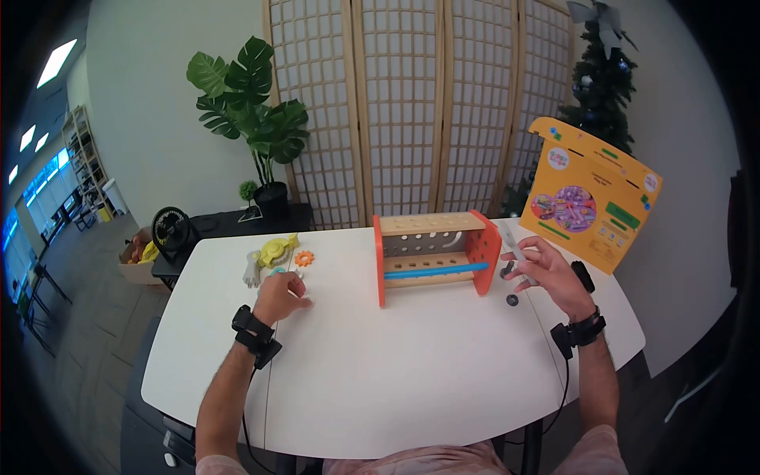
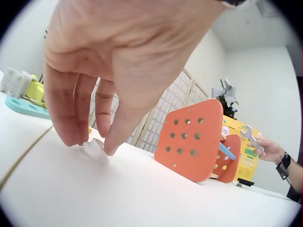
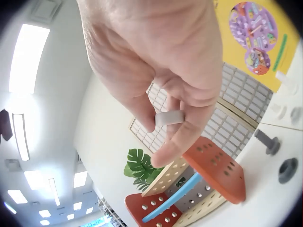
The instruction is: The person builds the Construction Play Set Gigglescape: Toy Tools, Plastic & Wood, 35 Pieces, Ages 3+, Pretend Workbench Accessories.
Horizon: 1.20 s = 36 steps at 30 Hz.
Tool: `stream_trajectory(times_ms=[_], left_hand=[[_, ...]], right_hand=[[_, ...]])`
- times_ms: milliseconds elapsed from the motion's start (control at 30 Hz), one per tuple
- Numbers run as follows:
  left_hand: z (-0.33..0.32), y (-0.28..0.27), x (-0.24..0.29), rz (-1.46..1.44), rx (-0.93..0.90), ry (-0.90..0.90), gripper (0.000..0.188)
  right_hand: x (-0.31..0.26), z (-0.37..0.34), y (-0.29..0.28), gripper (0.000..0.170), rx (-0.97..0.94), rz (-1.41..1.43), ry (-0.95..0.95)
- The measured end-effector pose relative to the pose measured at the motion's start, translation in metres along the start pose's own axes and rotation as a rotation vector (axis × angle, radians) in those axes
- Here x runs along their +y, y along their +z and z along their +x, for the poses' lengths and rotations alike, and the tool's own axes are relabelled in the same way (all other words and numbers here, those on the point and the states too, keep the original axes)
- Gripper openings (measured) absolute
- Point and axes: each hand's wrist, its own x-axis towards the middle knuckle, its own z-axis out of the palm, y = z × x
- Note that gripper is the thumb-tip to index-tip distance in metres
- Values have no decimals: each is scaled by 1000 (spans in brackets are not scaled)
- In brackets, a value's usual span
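Note:
My left hand (image 1: 281,298) is low over the table's left part. In the left wrist view its thumb and fingers pinch a small white round piece (image 2: 96,150) close to the tabletop. On the right, my right hand (image 1: 552,275) holds a grey toy wrench (image 2: 251,140) between thumb and fingers, raised above the table. The wrench's open end points up and away; in the right wrist view only a grey section (image 3: 169,117) of it shows. Between the hands stands a toy workbench (image 1: 427,222) with orange-red side panels, perforated wooden boards and a blue bar (image 1: 435,271).
Beyond the left hand lie a yellow-green piece (image 1: 277,251), grey pieces (image 1: 251,271), an orange gear (image 1: 304,258) and a teal strip (image 2: 27,108). A dark bolt (image 3: 268,142) and nut (image 3: 288,170) lie near the right hand. A yellow box (image 1: 590,194) stands at the back right.

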Motion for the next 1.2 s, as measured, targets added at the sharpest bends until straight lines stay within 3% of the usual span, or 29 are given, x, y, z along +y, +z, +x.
stream_trajectory(times_ms=[133,167,200,233,300,400,600,733,833,900,933,1000,1200], left_hand=[[-1,1,22,-324,-121,13,27],[-4,-1,37,-533,-203,-16,25],[-9,-4,52,-742,-286,-46,23],[-15,-7,68,-742,-288,-47,23],[-25,-15,100,-861,-370,-39,24],[-36,-20,127,-906,-478,2,26],[-43,-11,140,-988,-617,28,29],[-47,-8,137,-1004,-589,43,27],[-48,-3,142,-1134,-518,-39,21],[-47,-8,148,-1282,-527,-104,26],[-46,-7,148,-1302,-539,-111,28],[-47,-6,151,-1322,-537,-114,27],[-49,-5,149,-1349,-527,-127,22]], right_hand=[[4,11,39,27,-92,-233,-233],[0,10,51,27,-89,-234,-233],[-7,7,64,28,-72,-431,-318],[-12,4,77,28,-56,-627,-401],[-14,5,97,29,-71,-658,-404],[-2,10,120,30,-164,-669,-551],[4,11,149,28,-219,-676,-661],[6,8,149,30,-211,-691,-642],[12,3,153,29,-214,-556,-488],[21,3,155,33,-248,-318,-202],[29,4,156,33,-250,-319,-203],[44,5,159,39,-348,80,-6],[33,-6,166,37,-504,420,318]])
